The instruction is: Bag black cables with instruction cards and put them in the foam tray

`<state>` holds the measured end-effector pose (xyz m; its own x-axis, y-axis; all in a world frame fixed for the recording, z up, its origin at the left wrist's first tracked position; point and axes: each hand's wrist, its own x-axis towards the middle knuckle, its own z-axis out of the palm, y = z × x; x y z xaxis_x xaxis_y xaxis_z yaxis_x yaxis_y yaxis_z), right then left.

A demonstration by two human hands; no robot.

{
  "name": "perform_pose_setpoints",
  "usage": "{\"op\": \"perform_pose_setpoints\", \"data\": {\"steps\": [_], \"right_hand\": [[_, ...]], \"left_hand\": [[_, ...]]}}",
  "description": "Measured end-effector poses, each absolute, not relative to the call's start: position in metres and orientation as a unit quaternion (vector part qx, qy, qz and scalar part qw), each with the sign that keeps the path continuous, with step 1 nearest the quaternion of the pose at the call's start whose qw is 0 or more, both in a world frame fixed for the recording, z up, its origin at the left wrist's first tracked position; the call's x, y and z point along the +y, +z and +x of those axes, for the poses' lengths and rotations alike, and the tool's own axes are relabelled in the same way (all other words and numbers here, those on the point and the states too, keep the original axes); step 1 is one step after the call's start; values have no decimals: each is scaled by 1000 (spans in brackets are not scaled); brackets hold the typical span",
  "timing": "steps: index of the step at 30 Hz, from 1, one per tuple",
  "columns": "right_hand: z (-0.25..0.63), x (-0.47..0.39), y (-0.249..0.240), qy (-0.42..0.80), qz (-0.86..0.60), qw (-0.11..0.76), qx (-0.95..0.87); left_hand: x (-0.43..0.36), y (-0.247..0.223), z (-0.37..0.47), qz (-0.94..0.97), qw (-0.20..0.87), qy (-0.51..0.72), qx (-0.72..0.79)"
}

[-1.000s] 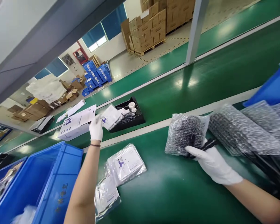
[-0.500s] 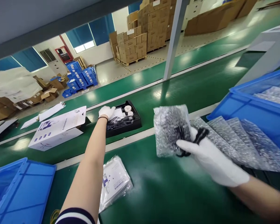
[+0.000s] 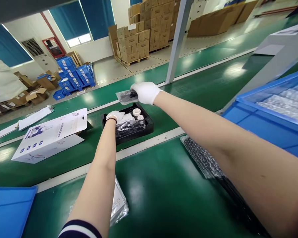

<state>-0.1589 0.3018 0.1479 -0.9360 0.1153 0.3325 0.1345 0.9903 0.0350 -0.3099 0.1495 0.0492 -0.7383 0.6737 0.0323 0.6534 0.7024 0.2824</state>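
A black tray [image 3: 149,127] on the green belt holds two white round parts [image 3: 136,112], a white flat piece and dark items in clear plastic. My left hand [image 3: 116,115], in a white glove, lies over the tray's left part with its fingers stretched out; the fingertips are partly hidden. Above the tray's back edge, my gloved right hand [image 3: 146,92] grips a bubble-wrap bag [image 3: 125,97] with something dark in it. The bag is seen nearly edge-on. More bubble-wrap bags [image 3: 201,157] lie under my right forearm.
Left of the tray lies a white printed carton [image 3: 52,135] with open flaps. Plastic-wrapped booklets [image 3: 119,205] are partly behind my left arm. Blue bins stand at the right [image 3: 268,115] and lower left [image 3: 12,208]. A grey post [image 3: 176,43] rises behind the belt.
My right hand has carried the bubble-wrap bag from the right front to above the tray's back edge. My left hand stays at the tray. The view has shifted.
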Motion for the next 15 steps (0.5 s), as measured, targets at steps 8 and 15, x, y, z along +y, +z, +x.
{"op": "perform_pose_setpoints", "data": {"steps": [8, 15], "right_hand": [[-226, 305, 124, 12, -7, 64, -998], [-229, 310, 89, 52, -30, 19, -998]], "left_hand": [[170, 54, -264, 381, -87, 94, 916], [193, 51, -244, 382, -96, 97, 914]]}}
